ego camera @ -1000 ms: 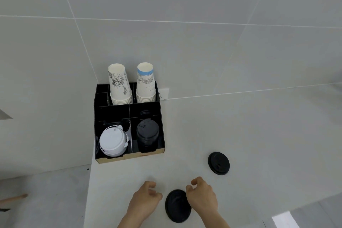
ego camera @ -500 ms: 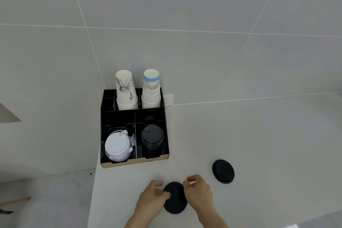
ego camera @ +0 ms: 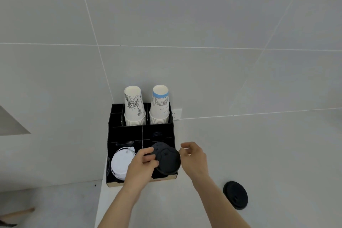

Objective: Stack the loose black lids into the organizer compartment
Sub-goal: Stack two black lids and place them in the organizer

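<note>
A black lid [ego camera: 168, 161] hangs tilted over the front right compartment of the black organizer [ego camera: 111, 153]. My left hand [ego camera: 142, 164] grips the lid's left edge. My right hand [ego camera: 193, 157] touches its right edge with thumb and fingertip, the other fingers spread. Behind the held lid, the top of a stack of black lids [ego camera: 157, 146] shows in the same compartment. A second loose black lid [ego camera: 235, 197] lies flat on the white counter to the right, apart from both hands.
White lids [ego camera: 121, 163] fill the organizer's front left compartment. Two stacks of paper cups [ego camera: 134, 105] stand upside down in its back row. A wall socket [ego camera: 176, 114] sits behind it. The counter's left edge [ego camera: 100, 200] drops to the floor.
Both hands took the near black lid off the counter and carried it up and forward over the organizer's front right compartment. The other loose lid stayed put.
</note>
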Demonstrator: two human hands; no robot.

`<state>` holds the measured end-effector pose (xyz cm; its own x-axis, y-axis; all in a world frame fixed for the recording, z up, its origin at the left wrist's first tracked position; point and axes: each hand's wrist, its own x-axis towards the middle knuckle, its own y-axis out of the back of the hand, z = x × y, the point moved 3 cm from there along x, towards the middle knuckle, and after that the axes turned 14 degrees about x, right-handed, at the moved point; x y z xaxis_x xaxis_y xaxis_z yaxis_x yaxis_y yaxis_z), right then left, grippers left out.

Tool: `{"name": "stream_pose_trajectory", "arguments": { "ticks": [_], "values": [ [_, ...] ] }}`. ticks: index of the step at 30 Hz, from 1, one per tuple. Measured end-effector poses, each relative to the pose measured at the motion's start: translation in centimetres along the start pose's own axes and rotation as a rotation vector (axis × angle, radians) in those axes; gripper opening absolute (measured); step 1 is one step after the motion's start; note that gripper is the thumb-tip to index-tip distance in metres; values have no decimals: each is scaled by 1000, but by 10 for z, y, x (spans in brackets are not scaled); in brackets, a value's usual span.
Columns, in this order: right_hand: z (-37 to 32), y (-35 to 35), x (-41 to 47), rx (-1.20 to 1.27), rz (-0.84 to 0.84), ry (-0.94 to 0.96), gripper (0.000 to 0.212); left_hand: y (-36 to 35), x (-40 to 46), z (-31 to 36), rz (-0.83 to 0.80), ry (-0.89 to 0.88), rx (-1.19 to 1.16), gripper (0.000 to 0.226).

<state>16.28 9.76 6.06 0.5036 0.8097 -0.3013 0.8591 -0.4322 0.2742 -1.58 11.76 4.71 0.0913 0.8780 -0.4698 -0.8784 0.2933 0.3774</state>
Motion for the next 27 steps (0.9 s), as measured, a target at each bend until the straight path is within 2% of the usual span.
{"name": "stream_pose_trajectory", "arguments": {
  "ticks": [7, 19, 27],
  "values": [
    [-10, -28, 21, 2, -45, 61, 23, 9, 27, 5, 88, -9, -30, 49],
    [4, -44, 33, -107, -103, 58, 26, -2, 41, -6, 73, -19, 75, 56],
    [13, -43, 27, -114, -101, 70, 26, -6, 35, -12, 99, -49, 50, 52]
  ]
}}
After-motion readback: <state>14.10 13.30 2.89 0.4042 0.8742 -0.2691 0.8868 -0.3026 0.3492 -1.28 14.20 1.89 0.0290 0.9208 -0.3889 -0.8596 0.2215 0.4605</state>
